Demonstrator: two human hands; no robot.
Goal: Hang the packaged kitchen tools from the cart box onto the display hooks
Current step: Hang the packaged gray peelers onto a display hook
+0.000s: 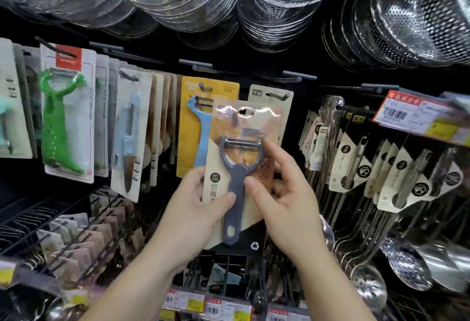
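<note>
Head view: both hands hold a packaged peeler (240,168) up before the display wall. Its card is tan with a dark lower corner, glossy clear plastic over it, an oval hang hole at the top; the peeler itself is matte grey, Y-shaped, with a slim metal blade. Left hand (201,203) grips the card's lower left edge, thumb on the grey handle. Right hand (284,193) pinches its right side. Just behind hangs a yellow card (193,122) with a blue peeler; shiny wire-mesh strainers (274,2) crowd the top edge
</note>
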